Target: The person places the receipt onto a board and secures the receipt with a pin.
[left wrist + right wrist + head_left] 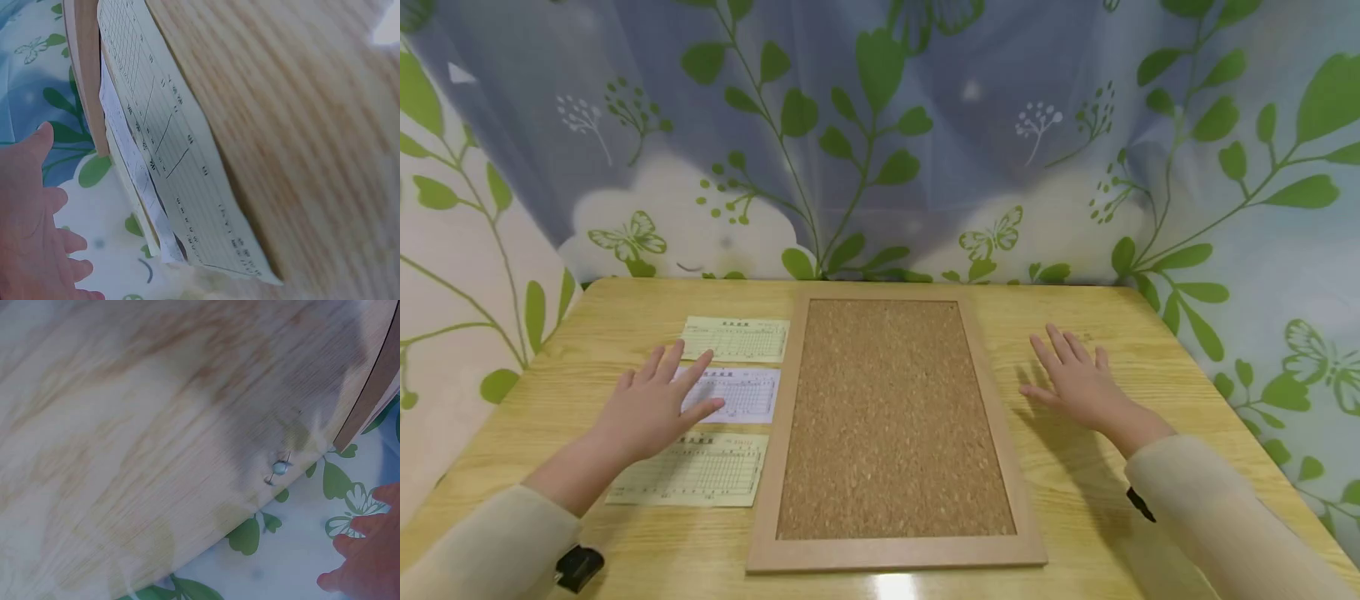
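Note:
My left hand (651, 408), fingers spread and straight, hovers over three printed paper forms and grips nothing. The forms lie in a column: a pale yellow one (737, 342) at the back, a pale violet one (745, 396) in the middle, a larger pale yellow one (700, 475) in front. My hand partly covers them in the head view. To their right lies a cork board (895, 417) in a light wooden frame. Right of the board, my right hand (1078, 383) is held above the table with fingers apart. Small metal thumbtacks (279, 467) lie on the wood in the right wrist view.
Everything lies on a light wood-grain table (1150, 333). A blue and white cloth (970, 150) with green leaves and butterflies hangs behind it and along both sides. Glare shows near the board's front edge.

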`<action>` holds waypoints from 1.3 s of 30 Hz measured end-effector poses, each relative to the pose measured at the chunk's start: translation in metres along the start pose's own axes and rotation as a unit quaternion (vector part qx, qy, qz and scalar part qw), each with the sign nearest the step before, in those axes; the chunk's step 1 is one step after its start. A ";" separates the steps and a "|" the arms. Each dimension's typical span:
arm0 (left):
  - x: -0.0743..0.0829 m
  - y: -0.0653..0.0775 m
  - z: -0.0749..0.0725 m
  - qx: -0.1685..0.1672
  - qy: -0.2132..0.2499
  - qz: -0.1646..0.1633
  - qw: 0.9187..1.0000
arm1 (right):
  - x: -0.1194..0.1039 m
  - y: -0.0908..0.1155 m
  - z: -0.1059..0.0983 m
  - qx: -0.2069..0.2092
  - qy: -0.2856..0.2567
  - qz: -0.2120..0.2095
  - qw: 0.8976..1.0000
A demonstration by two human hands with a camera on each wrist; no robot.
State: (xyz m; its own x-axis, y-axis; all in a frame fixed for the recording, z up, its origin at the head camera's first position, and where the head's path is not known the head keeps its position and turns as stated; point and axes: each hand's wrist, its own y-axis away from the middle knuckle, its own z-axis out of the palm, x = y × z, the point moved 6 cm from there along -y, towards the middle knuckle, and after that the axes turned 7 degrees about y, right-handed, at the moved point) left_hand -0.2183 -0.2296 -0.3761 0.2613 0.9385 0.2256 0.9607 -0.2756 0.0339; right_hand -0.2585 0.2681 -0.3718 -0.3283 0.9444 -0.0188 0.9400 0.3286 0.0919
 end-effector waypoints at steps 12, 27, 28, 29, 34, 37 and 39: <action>-0.001 -0.001 -0.002 -0.001 0.006 -0.002 1.000 | -0.019 -0.007 -0.005 -0.002 -0.018 -0.023 1.000; -0.012 0.000 -0.010 -0.003 0.010 -0.019 1.000 | -0.028 -0.008 -0.004 0.001 -0.005 -0.031 1.000; -0.012 0.000 -0.010 -0.003 0.010 -0.018 1.000 | -0.030 -0.009 -0.004 0.003 -0.004 -0.034 0.999; -0.012 0.000 -0.010 -0.001 0.009 -0.017 1.000 | -0.032 -0.009 -0.003 0.006 -0.002 -0.037 0.999; -0.013 0.003 -0.009 -0.003 0.013 -0.016 1.000 | -0.044 -0.011 -0.003 0.020 0.008 -0.053 0.998; -0.013 0.005 -0.008 -0.006 0.016 -0.017 1.000 | -0.051 -0.011 -0.002 0.020 0.008 -0.060 0.998; -0.014 0.007 -0.007 -0.006 0.019 -0.018 1.000 | -0.056 -0.011 -0.001 0.020 0.006 -0.065 0.998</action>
State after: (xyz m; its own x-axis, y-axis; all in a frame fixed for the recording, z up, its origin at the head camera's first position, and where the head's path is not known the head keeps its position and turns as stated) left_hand -0.2160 -0.2463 -0.3722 0.2224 0.9396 0.2601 0.9681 -0.2444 0.0552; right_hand -0.2508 0.2118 -0.3703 -0.4480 0.8939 -0.0158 0.8926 0.4482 0.0488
